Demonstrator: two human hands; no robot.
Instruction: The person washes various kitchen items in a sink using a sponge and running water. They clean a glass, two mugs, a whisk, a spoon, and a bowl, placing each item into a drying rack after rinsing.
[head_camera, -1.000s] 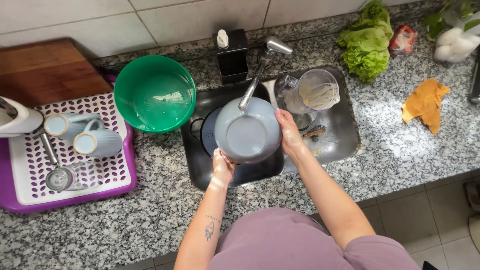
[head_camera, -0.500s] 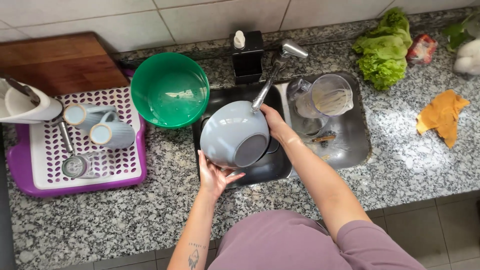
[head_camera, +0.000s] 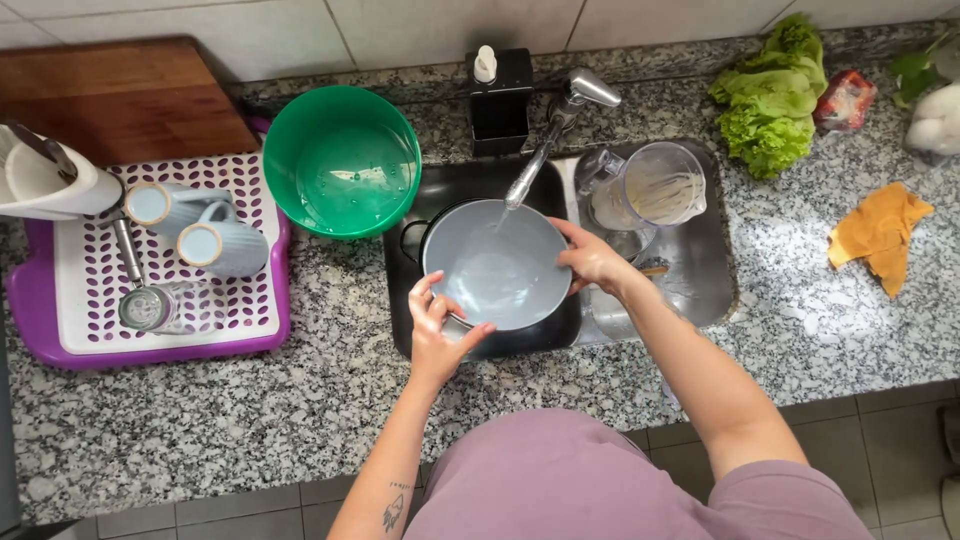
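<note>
A grey-blue bowl (head_camera: 500, 270) is held open side up over the sink (head_camera: 700, 300), under water running from the tap (head_camera: 560, 120). My left hand (head_camera: 435, 325) grips its near left rim. My right hand (head_camera: 590, 258) holds its right rim. A dark pot (head_camera: 412, 240) sits under the bowl, mostly hidden. A clear jug (head_camera: 645, 190) stands in the sink to the right.
A green bowl (head_camera: 342, 160) stands left of the sink. A purple drying rack (head_camera: 150, 270) holds two mugs (head_camera: 200, 225) and a glass. A wooden board (head_camera: 110, 95), a black soap dispenser (head_camera: 498, 90), lettuce (head_camera: 775, 100) and an orange cloth (head_camera: 880, 232) lie on the granite counter.
The bowl has turned from bottom up to open side up under the running water. My left hand came back onto its rim.
</note>
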